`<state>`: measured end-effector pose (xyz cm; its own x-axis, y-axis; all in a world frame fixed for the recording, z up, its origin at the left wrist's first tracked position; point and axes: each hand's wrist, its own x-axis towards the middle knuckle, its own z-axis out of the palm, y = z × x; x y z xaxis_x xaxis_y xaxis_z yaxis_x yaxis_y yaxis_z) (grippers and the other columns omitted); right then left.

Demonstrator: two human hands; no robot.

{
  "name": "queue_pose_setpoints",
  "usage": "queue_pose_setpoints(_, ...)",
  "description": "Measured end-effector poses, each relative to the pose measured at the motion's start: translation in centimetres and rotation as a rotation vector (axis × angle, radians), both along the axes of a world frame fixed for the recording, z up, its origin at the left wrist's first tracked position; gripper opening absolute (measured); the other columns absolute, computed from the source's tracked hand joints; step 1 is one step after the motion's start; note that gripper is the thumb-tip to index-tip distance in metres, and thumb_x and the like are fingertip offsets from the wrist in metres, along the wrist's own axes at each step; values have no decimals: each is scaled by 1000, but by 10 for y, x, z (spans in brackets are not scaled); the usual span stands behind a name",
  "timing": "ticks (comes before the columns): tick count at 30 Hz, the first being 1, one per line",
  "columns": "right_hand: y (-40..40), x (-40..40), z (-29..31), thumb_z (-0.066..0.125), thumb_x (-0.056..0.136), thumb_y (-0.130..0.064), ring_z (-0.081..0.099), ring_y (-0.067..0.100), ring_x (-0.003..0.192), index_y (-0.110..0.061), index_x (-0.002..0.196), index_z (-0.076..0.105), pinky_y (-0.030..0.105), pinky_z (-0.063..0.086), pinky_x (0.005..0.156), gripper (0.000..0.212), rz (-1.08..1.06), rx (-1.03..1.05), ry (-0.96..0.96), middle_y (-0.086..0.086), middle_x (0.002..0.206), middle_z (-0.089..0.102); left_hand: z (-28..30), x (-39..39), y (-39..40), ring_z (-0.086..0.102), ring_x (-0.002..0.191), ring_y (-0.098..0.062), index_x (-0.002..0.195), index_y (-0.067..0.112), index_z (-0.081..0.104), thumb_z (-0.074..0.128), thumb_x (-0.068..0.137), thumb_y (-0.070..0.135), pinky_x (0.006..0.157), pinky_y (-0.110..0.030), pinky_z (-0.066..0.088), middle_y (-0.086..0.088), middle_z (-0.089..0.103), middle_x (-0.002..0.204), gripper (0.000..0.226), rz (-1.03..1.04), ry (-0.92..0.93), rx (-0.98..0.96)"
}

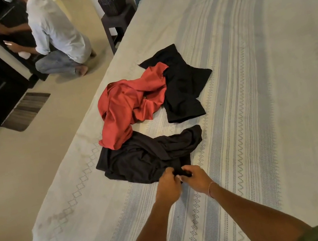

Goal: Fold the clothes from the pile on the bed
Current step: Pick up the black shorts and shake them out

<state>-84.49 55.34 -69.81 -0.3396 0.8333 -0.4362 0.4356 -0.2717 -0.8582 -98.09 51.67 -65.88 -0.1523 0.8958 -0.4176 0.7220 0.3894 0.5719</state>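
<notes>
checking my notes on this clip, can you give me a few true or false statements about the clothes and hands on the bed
1. Both hands grip the near black garment: left hand, right hand. True.
2. The red garment lies neatly folded. False: it is crumpled.
3. The red garment overlaps the near black garment. True.
4. The black basket sits on the bed. False: it stands on a dark stool beside the bed.
5. The far black garment is being held. False: no hand touches it.
</notes>
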Motion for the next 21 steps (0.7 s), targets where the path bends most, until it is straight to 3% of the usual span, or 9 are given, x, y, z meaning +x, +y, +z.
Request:
queue_pose_setpoints(2, -2, 7, 21, 66, 95, -4, 70, 27, 97, -7, 105, 73, 31, 57, 89, 13, 7, 23, 104, 15, 98, 73, 20, 6, 7, 66, 93, -22, 123, 11, 55, 67, 94, 28, 81, -31, 54, -4, 64, 96, 35, 204, -159, 32)
queue_pose_setpoints(5, -5, 20, 71, 62, 96, 1, 68, 3, 91, -8, 113, 73, 19, 52, 82, 22, 93, 46, 135, 0, 100, 74, 48, 13, 18, 67, 97, -20, 121, 14, 59, 78, 85, 37, 89, -37, 58, -3, 66, 103, 46, 401, -330, 59)
queue_pose_setpoints(7, -6, 29, 98, 59, 96, 6, 63, -9, 78, -6, 123, 69, 12, 48, 74, 31, 138, 60, 130, -7, 101, 71, 62, 14, 25, 69, 95, -18, 112, 11, 68, 79, 84, 29, 89, -36, 58, -4, 71, 99, 35, 388, -360, 90)
queue_pose_setpoints(10, -12, 51, 139, 58, 96, 8, 59, -14, 70, -10, 139, 58, 10, 46, 70, 46, 169, 89, 159, -2, 116, 68, 103, 21, 30, 69, 86, -11, 94, 8, 76, 72, 88, 14, 79, -20, 53, 0, 73, 88, 9, 253, -312, 189)
queue_pose_setpoints(12, -12, 63, 161, 59, 96, 6, 61, -10, 73, -13, 142, 55, 13, 48, 72, 50, 151, 121, 175, -1, 119, 68, 128, 28, 37, 66, 76, -9, 84, 4, 75, 68, 90, 13, 73, -21, 51, -2, 73, 79, 13, 223, -277, 252)
queue_pose_setpoints(15, -17, 87, 199, 62, 94, 5, 67, -8, 90, -13, 139, 57, 17, 53, 80, 49, 70, 194, 168, -8, 117, 68, 168, 57, 41, 56, 64, -12, 70, -3, 67, 65, 90, 12, 68, -35, 50, -12, 66, 68, 25, 189, -259, 311)
queue_pose_setpoints(17, -16, 99, 217, 68, 92, 0, 69, -1, 89, -12, 131, 61, 22, 57, 82, 42, 8, 235, 158, -2, 116, 70, 193, 80, 44, 45, 60, -12, 59, 8, 55, 61, 91, 9, 62, -34, 42, -6, 52, 60, 32, 176, -291, 364)
queue_pose_setpoints(19, -22, 125, 238, 74, 90, -8, 67, 2, 81, -10, 123, 61, 24, 58, 77, 35, -40, 266, 139, 3, 114, 69, 231, 113, 38, 43, 60, -10, 64, 17, 54, 58, 93, 7, 62, -28, 40, -1, 49, 63, 31, 169, -331, 452)
queue_pose_setpoints(21, -21, 144, 247, 77, 88, -16, 66, -4, 81, -13, 117, 64, 19, 53, 74, 32, -10, 312, 71, -4, 108, 70, 259, 132, 40, 53, 66, -5, 84, 16, 68, 60, 95, 8, 65, -14, 45, 3, 61, 76, 16, 180, -372, 496)
